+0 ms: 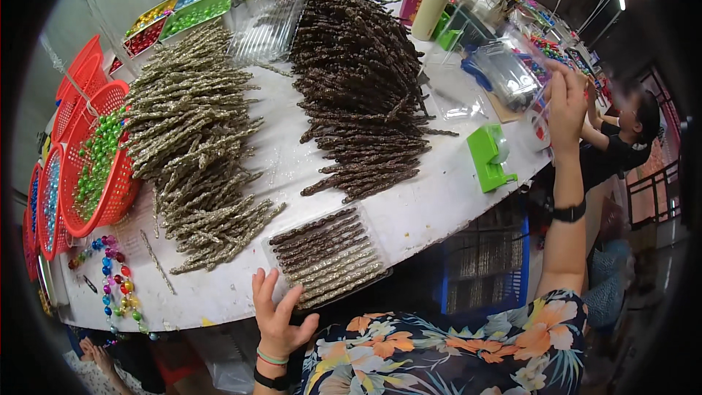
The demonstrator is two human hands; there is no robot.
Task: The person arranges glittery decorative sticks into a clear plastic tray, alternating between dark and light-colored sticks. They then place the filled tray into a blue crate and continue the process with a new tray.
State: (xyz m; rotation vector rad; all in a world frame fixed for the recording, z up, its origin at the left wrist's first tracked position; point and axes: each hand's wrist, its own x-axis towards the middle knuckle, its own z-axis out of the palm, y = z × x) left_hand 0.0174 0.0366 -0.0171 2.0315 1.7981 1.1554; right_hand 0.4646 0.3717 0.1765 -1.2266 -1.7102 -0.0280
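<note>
While my left hand [276, 317] rests with fingers spread wide on the clear tray [330, 257] of glitter sticks at the counter [431, 201] edge, the sticks run lower-left to upper-right. My right hand [567, 106] is raised, fingers straight; whatever it touches is too blurred to tell

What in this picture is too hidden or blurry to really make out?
- Right hand, head view: raised at the blurred table edge; whether it grips the clear bag is unclear.
- Left hand: rests by the clear tray of glittery sticks; contact uncertain.
- Bead string: its lower end is lost at the table rim.
- Red baskets: cut off by the dark fisheye rim.
</note>
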